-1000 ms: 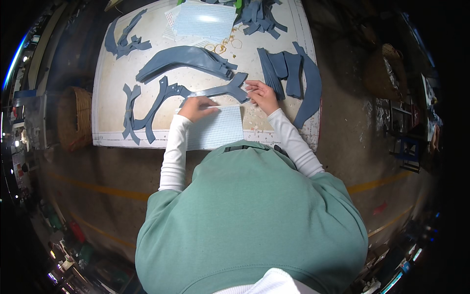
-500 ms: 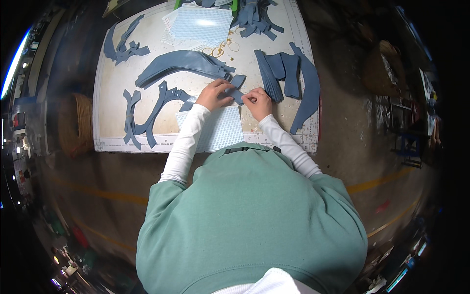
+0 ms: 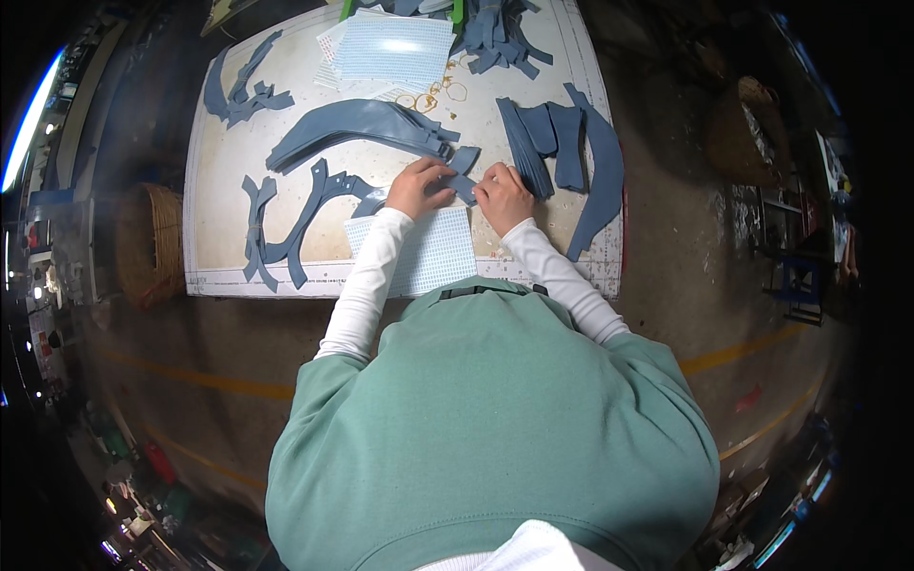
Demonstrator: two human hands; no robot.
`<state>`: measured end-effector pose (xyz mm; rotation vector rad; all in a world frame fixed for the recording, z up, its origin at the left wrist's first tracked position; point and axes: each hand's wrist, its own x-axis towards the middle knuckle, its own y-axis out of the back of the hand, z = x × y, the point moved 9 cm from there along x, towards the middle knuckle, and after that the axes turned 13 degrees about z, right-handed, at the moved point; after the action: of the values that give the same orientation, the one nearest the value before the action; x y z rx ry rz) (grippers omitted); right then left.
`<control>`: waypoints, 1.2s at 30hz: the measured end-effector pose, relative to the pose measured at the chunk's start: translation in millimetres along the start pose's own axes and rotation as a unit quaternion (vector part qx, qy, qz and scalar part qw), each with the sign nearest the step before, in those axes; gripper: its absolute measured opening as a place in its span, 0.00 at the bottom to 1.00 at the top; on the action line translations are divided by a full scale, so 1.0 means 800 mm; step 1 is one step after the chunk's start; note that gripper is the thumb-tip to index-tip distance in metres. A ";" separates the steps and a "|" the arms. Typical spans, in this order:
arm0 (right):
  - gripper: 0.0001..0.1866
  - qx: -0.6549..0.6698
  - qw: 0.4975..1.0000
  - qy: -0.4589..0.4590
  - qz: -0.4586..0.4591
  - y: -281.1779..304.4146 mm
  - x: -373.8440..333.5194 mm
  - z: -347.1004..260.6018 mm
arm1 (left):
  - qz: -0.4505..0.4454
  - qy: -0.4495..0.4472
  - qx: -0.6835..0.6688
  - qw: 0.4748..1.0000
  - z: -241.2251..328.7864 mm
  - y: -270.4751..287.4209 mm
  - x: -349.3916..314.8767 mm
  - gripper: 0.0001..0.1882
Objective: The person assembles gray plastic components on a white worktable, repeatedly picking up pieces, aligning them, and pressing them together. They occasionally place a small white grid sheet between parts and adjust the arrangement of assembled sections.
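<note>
Between my hands a small blue-grey cut piece point(image 3: 462, 186), which looks like leather, lies flat on the table. My left hand point(image 3: 417, 189) grips its left end, thumb on the near side and fingers on the far side. At the piece's right end my right hand point(image 3: 505, 200) has its fingertips pressed together; anything tiny in them is hidden. A sheet with rows of small pale-blue marks point(image 3: 433, 252) lies just below my hands. Beyond my left hand rests a curved stack of blue-grey pieces point(image 3: 357, 126), with another small piece point(image 3: 464, 159) by its right end.
On the white table point(image 3: 224, 205), narrow curved pieces point(image 3: 307, 224) lie to the left and bundled pieces point(image 3: 538, 143) to the right. Farther back are more printed sheets point(image 3: 395, 48), yellowish rubber bands point(image 3: 426, 99) and a heap of strips point(image 3: 500, 38). A wicker basket point(image 3: 157, 243) stands left.
My right hand has turned and lowered its fingertips onto the right end of the small piece. My left hand has stayed in nearly the same place. The view has shifted slightly.
</note>
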<state>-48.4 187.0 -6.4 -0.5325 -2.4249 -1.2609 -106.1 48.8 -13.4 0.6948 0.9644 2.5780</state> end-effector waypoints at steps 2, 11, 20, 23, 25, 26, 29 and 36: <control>0.04 0.029 0.999 -0.040 -0.011 0.000 0.009 0.016 | 0.004 0.002 0.001 1.000 0.002 0.001 -0.001 0.18; 0.04 0.104 0.988 0.093 -0.073 -0.025 0.079 0.011 | 0.010 0.008 -0.024 1.000 -0.001 0.010 0.004 0.16; 0.02 0.042 0.983 0.115 -0.136 -0.050 0.081 0.007 | 0.013 -0.017 -0.020 1.000 -0.003 0.007 0.001 0.17; 0.02 0.047 0.984 0.135 -0.111 -0.044 0.078 0.004 | 0.007 0.009 -0.029 1.000 -0.006 0.005 0.000 0.16; 0.02 0.047 0.983 0.149 -0.094 -0.041 0.076 0.002 | 0.014 0.006 -0.029 0.999 -0.004 0.006 -0.001 0.16; 0.03 0.045 0.983 0.158 -0.086 -0.040 0.075 0.001 | 0.016 0.004 -0.029 0.999 -0.003 0.006 0.000 0.16; 0.04 0.041 0.983 0.169 -0.065 -0.041 0.074 -0.002 | 0.007 0.001 -0.021 1.000 -0.005 0.006 0.002 0.16; 0.06 0.108 0.992 0.044 0.040 -0.018 0.087 0.023 | 0.009 0.000 -0.039 0.999 -0.008 0.014 0.008 0.17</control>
<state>-118.1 206.3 6.5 -0.4945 -2.4018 -0.9554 -115.9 40.3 -8.0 0.6867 0.8552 2.6157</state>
